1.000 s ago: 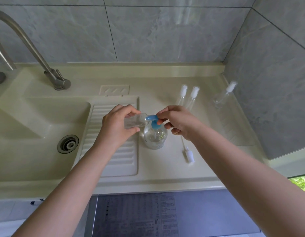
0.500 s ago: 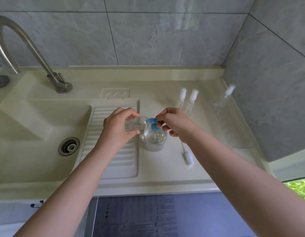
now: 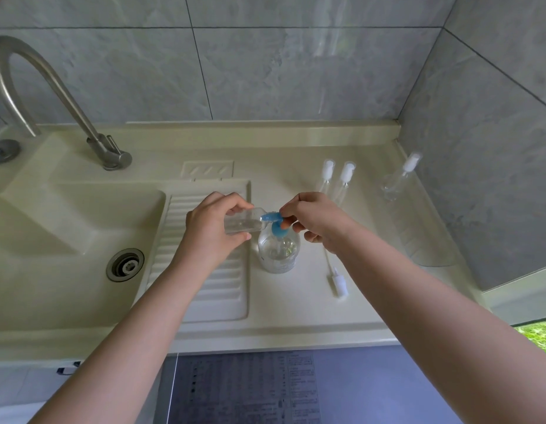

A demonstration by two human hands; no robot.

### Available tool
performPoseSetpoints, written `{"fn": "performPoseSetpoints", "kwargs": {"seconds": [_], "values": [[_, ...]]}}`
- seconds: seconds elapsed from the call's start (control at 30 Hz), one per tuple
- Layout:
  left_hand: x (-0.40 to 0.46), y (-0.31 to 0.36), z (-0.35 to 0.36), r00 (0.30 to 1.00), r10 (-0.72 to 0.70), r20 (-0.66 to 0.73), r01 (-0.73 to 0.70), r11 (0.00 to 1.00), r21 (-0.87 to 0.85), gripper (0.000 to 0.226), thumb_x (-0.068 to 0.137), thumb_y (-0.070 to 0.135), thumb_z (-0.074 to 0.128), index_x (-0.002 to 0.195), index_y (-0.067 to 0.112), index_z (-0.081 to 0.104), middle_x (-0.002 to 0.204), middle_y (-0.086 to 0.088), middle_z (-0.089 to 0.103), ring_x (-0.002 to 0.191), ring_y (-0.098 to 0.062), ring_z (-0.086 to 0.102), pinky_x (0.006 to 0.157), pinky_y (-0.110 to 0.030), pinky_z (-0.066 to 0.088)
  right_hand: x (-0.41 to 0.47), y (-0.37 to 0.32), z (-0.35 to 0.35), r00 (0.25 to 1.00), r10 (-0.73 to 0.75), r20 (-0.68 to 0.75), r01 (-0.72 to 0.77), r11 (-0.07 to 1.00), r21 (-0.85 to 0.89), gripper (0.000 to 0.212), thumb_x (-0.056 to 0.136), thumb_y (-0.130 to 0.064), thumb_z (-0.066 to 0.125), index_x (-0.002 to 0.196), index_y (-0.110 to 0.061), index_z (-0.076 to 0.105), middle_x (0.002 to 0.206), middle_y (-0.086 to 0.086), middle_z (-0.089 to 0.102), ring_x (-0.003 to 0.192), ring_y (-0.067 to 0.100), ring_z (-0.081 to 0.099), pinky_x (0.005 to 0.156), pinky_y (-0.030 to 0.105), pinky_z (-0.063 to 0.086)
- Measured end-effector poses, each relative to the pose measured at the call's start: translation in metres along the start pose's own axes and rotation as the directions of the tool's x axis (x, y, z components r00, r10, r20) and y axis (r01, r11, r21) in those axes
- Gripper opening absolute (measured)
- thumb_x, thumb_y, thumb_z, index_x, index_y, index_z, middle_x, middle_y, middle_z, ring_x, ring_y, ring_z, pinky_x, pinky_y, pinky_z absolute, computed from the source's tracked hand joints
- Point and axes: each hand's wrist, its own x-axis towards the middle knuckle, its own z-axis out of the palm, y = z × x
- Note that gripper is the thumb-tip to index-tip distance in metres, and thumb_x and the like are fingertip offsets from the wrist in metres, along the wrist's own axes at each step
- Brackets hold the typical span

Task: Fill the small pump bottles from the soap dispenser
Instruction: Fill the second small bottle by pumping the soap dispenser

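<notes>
With the left hand (image 3: 215,228) clamped on a small bottle (image 3: 241,223) tilted at the soap dispenser (image 3: 277,249) spout and the right hand (image 3: 311,218) pinching the blue pump (image 3: 273,220), soap may spill if the mouth slips.

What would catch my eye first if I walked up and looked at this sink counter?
Most striking is the blue pump head of the clear soap dispenser at the centre of the counter, with the right hand on it. The left hand grips a small clear bottle tipped sideways, its mouth at the blue spout. Behind them two capped small bottles stand together, and a loose white pump lies on the counter to the right.
</notes>
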Motion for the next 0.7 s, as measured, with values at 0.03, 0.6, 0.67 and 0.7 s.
{"fn": "performPoseSetpoints", "kwargs": {"seconds": [0.03, 0.6, 0.67, 0.7], "values": [[0.0002, 0.0002, -0.0003, 1.0, -0.001, -0.001, 0.001, 1.0, -0.003, 0.049, 0.063, 0.009, 0.09, 0.104, 0.028, 0.07, 0.1, 0.009, 0.06, 0.094, -0.008, 0.06, 0.096, -0.041, 0.048, 0.0003, 0.0, 0.0001, 1.0, 0.0, -0.002, 0.0, 1.0, 0.005, 0.006, 0.089, -0.008, 0.056, 0.092, -0.012, 0.06, 0.066, 0.002, 0.066, 0.062, 0.016, 0.042, 0.041, 0.016, 0.023], [0.0009, -0.0022, 0.0024, 1.0, -0.002, -0.008, 0.002, 1.0, -0.014, 0.05, 0.061, 0.009, 0.09, 0.102, 0.03, 0.07, 0.098, 0.011, 0.059, 0.093, -0.006, 0.061, 0.095, -0.045, 0.048, -0.0007, 0.0039, 0.0024, 0.999, -0.025, -0.02, 0.025, 1.0, 0.002, 0.006, 0.091, -0.009, 0.056, 0.092, -0.013, 0.061, 0.069, 0.002, 0.068, 0.061, 0.015, 0.046, 0.039, 0.017, 0.027], [0.0009, -0.0014, 0.0013, 1.0, 0.003, -0.01, -0.003, 1.0, -0.016, 0.05, 0.06, 0.01, 0.09, 0.1, 0.031, 0.07, 0.098, 0.012, 0.059, 0.093, -0.005, 0.061, 0.096, -0.045, 0.048, -0.0004, -0.0003, -0.0011, 1.0, 0.007, 0.006, -0.007, 1.0, 0.007, 0.007, 0.09, -0.009, 0.057, 0.093, -0.012, 0.062, 0.067, 0.001, 0.068, 0.062, 0.015, 0.044, 0.042, 0.019, 0.026], [0.0012, -0.0017, 0.0007, 1.0, 0.002, -0.01, -0.002, 1.0, -0.017, 0.05, 0.06, 0.01, 0.09, 0.1, 0.032, 0.07, 0.098, 0.012, 0.059, 0.094, -0.005, 0.061, 0.096, -0.045, 0.048, 0.0, -0.0016, -0.0019, 1.0, 0.014, 0.014, -0.014, 1.0, 0.006, 0.007, 0.09, -0.009, 0.057, 0.094, -0.012, 0.062, 0.066, 0.001, 0.068, 0.063, 0.015, 0.043, 0.042, 0.019, 0.025]]}}
